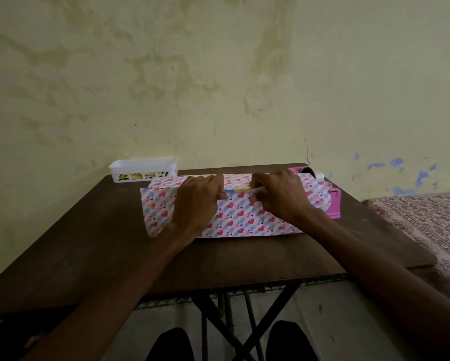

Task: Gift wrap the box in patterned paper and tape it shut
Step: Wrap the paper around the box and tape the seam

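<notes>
Atop the parcel, along its upper seam, the left hand (198, 201) and the right hand (281, 196) sit close together, knuckles up and fingers curled. Between them runs a short, pale tape strip (257, 189), one end pinched by each hand, held low over the place where the paper edges meet. How far it already sticks to the paper cannot be told.

Just beside the left thumb, a thin sliver of blue and yellow shows through the seam gap; this is the only visible part of the box (231, 190). The rest lies under the heart-patterned wrapping paper (239, 220), which is white with diagonal stripes and pink, red and blue hearts. It is folded over the top and hangs loose past both ends. The parcel rests lengthwise across the far half of the dark brown table (114, 243).

Behind the paper's right end stands a pink tape dispenser (334, 204), partly covered by the paper, with its white tape roll (320, 175) near the table's back corner. A white slotted basket (143, 169) sits at the back left edge, against the stained yellow wall (218, 74). To the right lies a patterned cloth (427, 220). Below are the table's crossed metal legs (231, 321).
</notes>
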A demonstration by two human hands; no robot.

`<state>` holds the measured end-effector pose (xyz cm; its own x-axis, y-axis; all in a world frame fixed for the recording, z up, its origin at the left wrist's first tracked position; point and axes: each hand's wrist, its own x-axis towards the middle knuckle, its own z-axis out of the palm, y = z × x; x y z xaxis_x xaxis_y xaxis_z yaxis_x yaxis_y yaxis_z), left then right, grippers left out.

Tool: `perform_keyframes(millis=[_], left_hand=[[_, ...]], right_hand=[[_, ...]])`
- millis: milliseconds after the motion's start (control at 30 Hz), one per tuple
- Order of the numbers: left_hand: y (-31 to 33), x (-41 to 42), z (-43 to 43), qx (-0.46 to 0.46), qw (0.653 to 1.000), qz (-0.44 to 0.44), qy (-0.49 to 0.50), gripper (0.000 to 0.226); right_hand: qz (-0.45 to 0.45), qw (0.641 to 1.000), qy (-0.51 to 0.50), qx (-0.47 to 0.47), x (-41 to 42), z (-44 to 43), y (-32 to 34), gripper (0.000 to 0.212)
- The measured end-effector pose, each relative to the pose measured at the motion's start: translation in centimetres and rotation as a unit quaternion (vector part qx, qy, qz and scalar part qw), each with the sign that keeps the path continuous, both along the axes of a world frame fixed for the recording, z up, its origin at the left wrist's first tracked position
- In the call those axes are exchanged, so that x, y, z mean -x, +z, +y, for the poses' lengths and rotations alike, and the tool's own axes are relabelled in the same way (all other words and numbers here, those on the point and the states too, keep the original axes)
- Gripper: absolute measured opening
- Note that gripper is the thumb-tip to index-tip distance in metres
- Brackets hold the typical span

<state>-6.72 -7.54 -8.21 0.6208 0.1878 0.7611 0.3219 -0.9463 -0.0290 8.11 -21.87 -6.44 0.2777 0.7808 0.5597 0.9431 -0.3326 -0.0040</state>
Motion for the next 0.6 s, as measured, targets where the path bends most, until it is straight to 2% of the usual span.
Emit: perform_keyframes(millis=[100,200,300,433,600], left_hand=[[0.5,-0.2,0.5,0.086,0.996,-0.004,-0.006,0.019],[1.4,-0.1,0.4,0.135,0.99,0.028,-0.042,0.015],[1.7,-0.2,0.3,0.134,0.988,0.063,-0.049,0.013],[1.6,-0.3,0.3,0.142,0.987,0.06,-0.036,0.011],[2.2,-0.5,0.2,0.145,0.987,0.07,-0.026,0.012]], right_hand=[[0.02,1.0,0.022,-0.007,-0.6,0.2,0.4,0.019],[0.021,0.999,0.04,0.008,-1.2,-0.1,0.8,0.025],[0.015,0.998,0.062,0.011,-1.9,-0.4,0.4,0.026],[0.033,0.997,0.068,-0.001,-2.1,-0.4,0.2,0.026],[0.143,0.987,0.061,-0.031,-2.3,-0.3,0.8,0.016]])
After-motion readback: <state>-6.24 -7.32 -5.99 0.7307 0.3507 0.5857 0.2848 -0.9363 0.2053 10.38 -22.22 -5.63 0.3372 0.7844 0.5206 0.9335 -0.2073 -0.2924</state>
